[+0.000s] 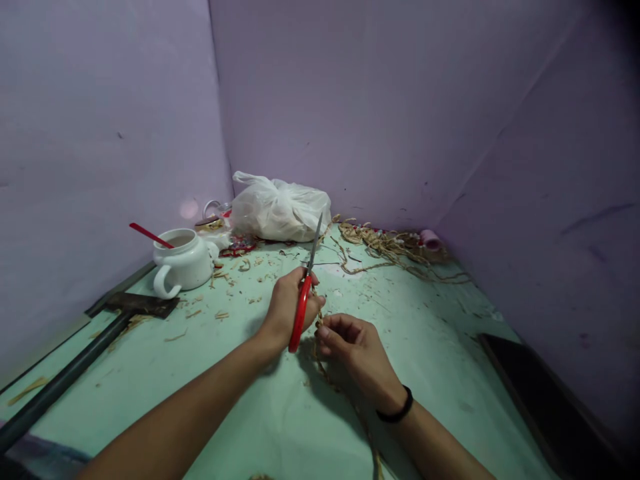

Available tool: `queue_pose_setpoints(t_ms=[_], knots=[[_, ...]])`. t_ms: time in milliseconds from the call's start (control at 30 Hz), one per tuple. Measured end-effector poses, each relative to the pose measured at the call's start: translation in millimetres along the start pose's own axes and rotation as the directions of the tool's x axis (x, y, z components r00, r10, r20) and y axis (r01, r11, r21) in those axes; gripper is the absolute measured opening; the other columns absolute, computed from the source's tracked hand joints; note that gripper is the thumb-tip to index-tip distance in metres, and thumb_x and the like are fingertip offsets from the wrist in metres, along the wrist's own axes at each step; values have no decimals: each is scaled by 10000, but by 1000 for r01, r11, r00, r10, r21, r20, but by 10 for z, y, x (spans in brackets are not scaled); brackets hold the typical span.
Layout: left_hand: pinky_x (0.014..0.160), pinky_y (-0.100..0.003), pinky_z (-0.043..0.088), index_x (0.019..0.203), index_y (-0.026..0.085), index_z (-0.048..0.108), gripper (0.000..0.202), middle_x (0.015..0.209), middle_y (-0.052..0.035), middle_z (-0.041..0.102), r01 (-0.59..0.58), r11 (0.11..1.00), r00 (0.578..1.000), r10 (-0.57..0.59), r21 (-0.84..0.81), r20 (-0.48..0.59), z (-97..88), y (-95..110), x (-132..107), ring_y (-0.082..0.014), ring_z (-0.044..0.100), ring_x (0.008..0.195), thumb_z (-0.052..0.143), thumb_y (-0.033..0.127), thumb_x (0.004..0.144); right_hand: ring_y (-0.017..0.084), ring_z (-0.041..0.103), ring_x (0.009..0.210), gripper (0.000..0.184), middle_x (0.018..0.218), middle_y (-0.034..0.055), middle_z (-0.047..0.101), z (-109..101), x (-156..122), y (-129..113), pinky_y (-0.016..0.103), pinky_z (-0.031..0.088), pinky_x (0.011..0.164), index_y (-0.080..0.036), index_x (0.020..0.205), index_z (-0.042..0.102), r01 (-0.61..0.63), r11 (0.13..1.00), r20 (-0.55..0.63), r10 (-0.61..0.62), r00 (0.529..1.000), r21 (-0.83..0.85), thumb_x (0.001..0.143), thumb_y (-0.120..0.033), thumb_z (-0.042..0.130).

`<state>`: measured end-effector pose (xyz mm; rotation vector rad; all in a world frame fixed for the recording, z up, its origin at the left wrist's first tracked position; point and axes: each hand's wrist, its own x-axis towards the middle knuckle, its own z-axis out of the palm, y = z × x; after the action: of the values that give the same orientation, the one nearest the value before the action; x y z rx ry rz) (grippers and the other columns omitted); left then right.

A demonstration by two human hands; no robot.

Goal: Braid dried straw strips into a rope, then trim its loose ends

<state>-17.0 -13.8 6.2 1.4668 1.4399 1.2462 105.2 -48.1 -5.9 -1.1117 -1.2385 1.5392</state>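
A pair of scissors [301,312] with red handles rests in my left hand [284,308], its narrow blades pointing up and away from me. The fingers of that hand are closed, and its fingertips also meet a thin tan braided cord [324,375]. Just below and to the right, my right hand [361,350] pinches the same cord between thumb and fingers. From there the cord trails down over the green tabletop toward the near edge. A black band circles my right wrist. Where exactly the left fingers grip the cord is partly hidden.
At the back stand a tied white plastic bag [280,208] and a heap of tan cords [395,248]. On the left are a white pot [187,263] holding a red stick and a long-handled hammer [115,331]. A dark flat object [545,407] lies right. Straw scraps litter the green tabletop [240,380].
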Motion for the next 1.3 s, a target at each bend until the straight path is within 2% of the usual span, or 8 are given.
queue_pose_setpoints(t_ms=[133, 333, 467, 600, 733, 867, 1133, 1300], knots=[[426, -166, 333, 764, 193, 469, 203, 506, 81, 458, -38, 999, 999, 38, 28, -4, 35, -2, -50, -70, 426, 445, 555, 140, 589, 73, 409, 444, 188, 485, -32, 489, 13, 14, 53, 209, 304, 444, -153, 600, 491, 31, 998, 19, -31, 999, -48, 600, -279, 631], [455, -173, 305, 754, 196, 508, 120, 515, 75, 455, -219, 948, 976, 208, 230, 72, 85, 36, -138, -62, 398, 441, 503, 148, 645, 65, 389, 444, 150, 466, -35, 474, 7, 37, 132, 201, 268, 429, -152, 538, 460, 62, 994, 115, -52, 992, -85, 645, -180, 561], [492, -184, 330, 781, 192, 502, 133, 555, 63, 481, -247, 940, 969, 245, 235, 37, 26, 35, -29, -76, 430, 483, 543, 196, 653, 69, 452, 451, 140, 497, -25, 524, -27, 45, 77, 197, 324, 448, -129, 607, 543, -29, 997, 57, 25, 998, 67, 610, -219, 650], [519, -197, 349, 824, 191, 504, 131, 595, 39, 520, -298, 913, 954, 276, 277, 116, -97, 53, 41, -88, 452, 494, 490, 294, 743, 74, 514, 463, 235, 534, -26, 550, -113, 83, 16, 212, 430, 500, -120, 654, 592, -153, 928, 21, 155, 988, 340, 520, -237, 745], [507, -201, 324, 921, 208, 487, 170, 578, 46, 492, -367, 827, 930, 323, 425, 176, -231, 22, 14, -95, 427, 470, 446, 246, 760, 66, 536, 507, 283, 605, -11, 580, -226, 117, -58, 181, 469, 497, -117, 733, 625, -134, 872, -36, 170, 985, 471, 509, -207, 771], [599, -231, 359, 972, 200, 480, 241, 773, -12, 550, -457, 761, 889, 372, 461, 267, -277, -34, -18, -126, 484, 630, 401, 170, 746, 51, 499, 475, 276, 612, -33, 546, -285, 118, -126, 150, 431, 393, -138, 789, 622, -129, 851, -57, 183, 982, 509, 554, -202, 751], [565, -207, 370, 927, 179, 492, 198, 668, 29, 517, -252, 954, 946, 208, 159, 250, -104, -9, -138, -97, 463, 574, 476, 274, 754, 28, 416, 412, 216, 535, -61, 477, -276, 118, -131, 129, 386, 363, -140, 799, 624, -168, 824, -5, 203, 979, 542, 612, -203, 713], [600, -233, 389, 979, 193, 468, 198, 728, -3, 546, -308, 889, 936, 219, 339, 277, -123, -33, -169, -121, 498, 628, 405, 241, 797, 29, 398, 411, 198, 528, -58, 470, -282, 121, -126, 130, 384, 366, -137, 789, 631, -140, 828, -19, 179, 984, 542, 620, -210, 704]])
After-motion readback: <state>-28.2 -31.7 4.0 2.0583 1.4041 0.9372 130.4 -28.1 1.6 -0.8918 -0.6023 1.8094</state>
